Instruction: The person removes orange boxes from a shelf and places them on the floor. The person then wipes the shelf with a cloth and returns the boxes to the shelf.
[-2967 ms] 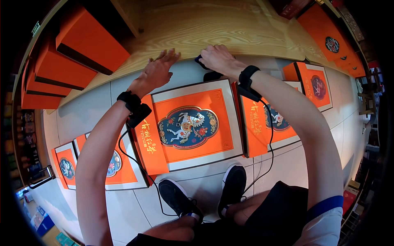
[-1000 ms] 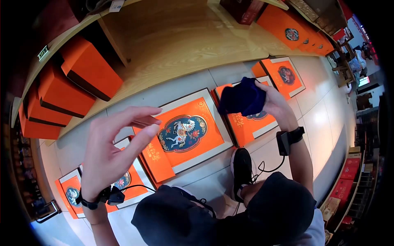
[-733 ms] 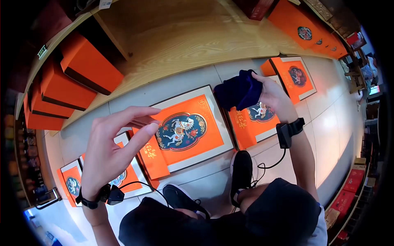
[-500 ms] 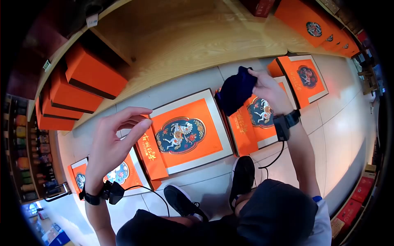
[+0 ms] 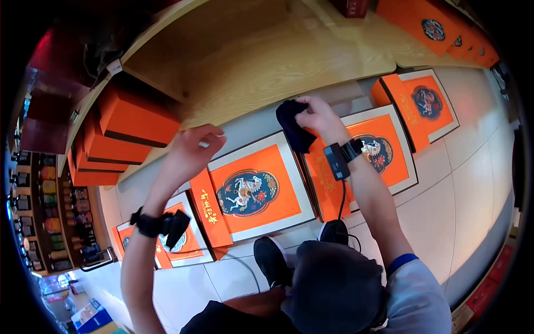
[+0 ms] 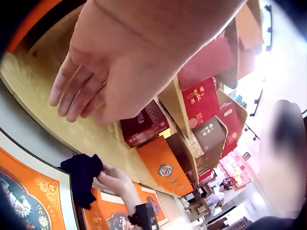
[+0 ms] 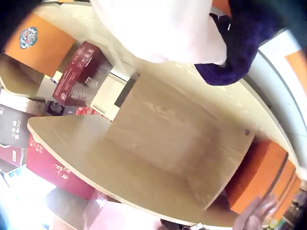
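The right hand (image 5: 321, 119) pinches a dark blue cloth (image 5: 295, 125), which hangs in front of the wooden shelf, above the gap between two orange boxes on the floor. In the right wrist view the cloth (image 7: 242, 45) shows beside the blurred hand (image 7: 168, 28). The left hand (image 5: 192, 155) is raised near the shelf edge, over the top left of the middle box (image 5: 289, 209), and holds nothing. Its fingers look relaxed and slightly bent in the left wrist view, where the palm (image 6: 129, 52) faces the camera and the cloth (image 6: 82, 177) lies beyond it.
Orange boxes with horse emblems lie in a row on the tiled floor (image 5: 411, 222). Several orange boxes (image 5: 136, 119) lean on the shelf (image 5: 250, 78) at the left, more (image 5: 428, 28) stand at the upper right. Shoes (image 5: 271, 259) are below the middle box.
The right hand has moved left with the cloth, toward the middle box. The left hand has moved up and forward, nearer the shelf edge. The head view has shifted, showing more shelving at the left.
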Motion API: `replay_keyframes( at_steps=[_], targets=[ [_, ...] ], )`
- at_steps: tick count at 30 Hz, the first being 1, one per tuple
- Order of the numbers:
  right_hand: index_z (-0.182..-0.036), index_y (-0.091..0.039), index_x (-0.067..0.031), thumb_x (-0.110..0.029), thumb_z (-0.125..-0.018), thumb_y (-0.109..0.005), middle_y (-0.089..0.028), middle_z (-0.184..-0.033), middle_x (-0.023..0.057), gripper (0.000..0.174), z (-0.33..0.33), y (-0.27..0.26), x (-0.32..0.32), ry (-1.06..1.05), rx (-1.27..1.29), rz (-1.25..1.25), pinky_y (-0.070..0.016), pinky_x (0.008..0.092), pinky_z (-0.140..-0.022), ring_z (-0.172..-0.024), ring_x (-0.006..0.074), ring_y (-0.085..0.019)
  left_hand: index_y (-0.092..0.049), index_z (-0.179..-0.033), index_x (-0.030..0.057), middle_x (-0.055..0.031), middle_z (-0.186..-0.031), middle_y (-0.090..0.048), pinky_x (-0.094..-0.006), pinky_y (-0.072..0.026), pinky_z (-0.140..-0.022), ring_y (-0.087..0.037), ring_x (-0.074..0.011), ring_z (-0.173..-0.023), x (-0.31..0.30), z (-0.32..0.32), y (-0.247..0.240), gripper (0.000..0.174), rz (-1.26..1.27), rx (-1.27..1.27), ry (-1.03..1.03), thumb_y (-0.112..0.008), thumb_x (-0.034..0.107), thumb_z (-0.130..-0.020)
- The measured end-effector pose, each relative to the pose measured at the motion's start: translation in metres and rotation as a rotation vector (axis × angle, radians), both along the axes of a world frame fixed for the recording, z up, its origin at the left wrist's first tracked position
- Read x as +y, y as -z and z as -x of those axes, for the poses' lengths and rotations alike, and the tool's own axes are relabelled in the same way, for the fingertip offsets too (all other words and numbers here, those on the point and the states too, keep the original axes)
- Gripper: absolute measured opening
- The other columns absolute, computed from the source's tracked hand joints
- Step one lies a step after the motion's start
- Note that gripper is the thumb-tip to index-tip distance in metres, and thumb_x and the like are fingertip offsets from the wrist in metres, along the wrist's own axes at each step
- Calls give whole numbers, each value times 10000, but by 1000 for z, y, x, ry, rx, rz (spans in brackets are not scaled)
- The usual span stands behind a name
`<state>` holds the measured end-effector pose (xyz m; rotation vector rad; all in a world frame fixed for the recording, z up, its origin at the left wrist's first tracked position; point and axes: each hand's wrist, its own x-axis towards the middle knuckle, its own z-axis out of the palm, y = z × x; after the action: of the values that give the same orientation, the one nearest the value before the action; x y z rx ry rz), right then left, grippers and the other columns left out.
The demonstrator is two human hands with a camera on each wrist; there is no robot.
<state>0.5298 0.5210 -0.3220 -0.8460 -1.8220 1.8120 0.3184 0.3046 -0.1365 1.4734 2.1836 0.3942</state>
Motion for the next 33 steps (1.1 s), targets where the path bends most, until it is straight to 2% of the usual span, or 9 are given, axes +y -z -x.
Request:
replay_keyframes(
  at_steps=[4,9,12,15,19,22,25,28,33],
  targets=[
    [-1301,-548,61,-111,-888,-711,-683,-965,124,477,19,14,14,98,-7,-65,-519,289,-792,-862,152,-652,-687,-1128,-12,-207,-959,-740,-367,-568,-855,-733,-312,-919,47,20,87,351,-168,-28,84,-703,270,-918],
    [-1300,-520,63,-101,-886,-699,-680,-949,159,480,47,64,36,13,-9,71,-535,327,-835,-875,219,-678,-278,-1580,106,-184,-1651,-206,-666,-315,-1131,-261,-458,-1486,91,26,170,796,104,462,265,-655,228,-891],
    [-1293,-499,75,-95,-899,-672,-674,-972,172,463,40,29,13,72,26,53,-533,331,-839,-891,217,-673,-266,-1591,119,-224,-1629,-237,-613,-322,-1165,-263,-471,-1478,115,19,153,801,147,483,266,-661,209,-900],
    [-1226,-547,72,-84,-887,-658,-668,-952,157,390,110,178,35,138,472,425,-536,337,-823,-877,215,-672,-296,-1575,111,-213,-1626,-259,-606,-338,-1159,-255,-482,-1481,135,40,193,814,66,473,302,-651,109,-843],
    [-1117,-597,69,-50,-901,-574,-666,-995,181,248,84,15,0,247,116,651,-534,336,-802,-860,234,-652,-309,-1570,111,-189,-1622,-282,-676,-393,-1061,-293,-496,-1460,151,55,223,847,-34,335,372,-597,-16,-783],
    [-1044,-628,61,-35,-903,-537,-666,-996,194,193,79,-1,-7,287,223,644,-537,331,-772,-866,250,-644,-296,-1587,149,-174,-1635,-265,-730,-472,-954,-313,-488,-1459,143,51,204,865,-52,278,400,-553,-47,-785],
    [-1216,-633,21,-27,-877,-693,-702,-966,116,348,85,12,9,140,-4,400,-543,275,-787,-847,148,-672,-348,-1552,69,-235,-1603,-299,-490,-311,-1216,-334,-462,-1434,145,38,184,860,28,299,331,-561,-104,-737],
    [-1198,-655,22,-59,-877,-711,-714,-923,98,336,58,16,8,49,72,233,-543,279,-782,-832,151,-674,-290,-1588,150,-180,-1638,-266,-726,-452,-987,-304,-470,-1469,148,51,207,860,-35,236,359,-540,-57,-792],
    [-1244,-552,116,-155,-904,-672,-688,-1036,165,451,50,41,27,47,64,86,-532,299,-853,-913,186,-670,-324,-1570,137,-184,-1625,-292,-622,-468,-1050,-333,-490,-1442,144,48,194,836,-15,283,377,-544,-64,-790]
  ],
)
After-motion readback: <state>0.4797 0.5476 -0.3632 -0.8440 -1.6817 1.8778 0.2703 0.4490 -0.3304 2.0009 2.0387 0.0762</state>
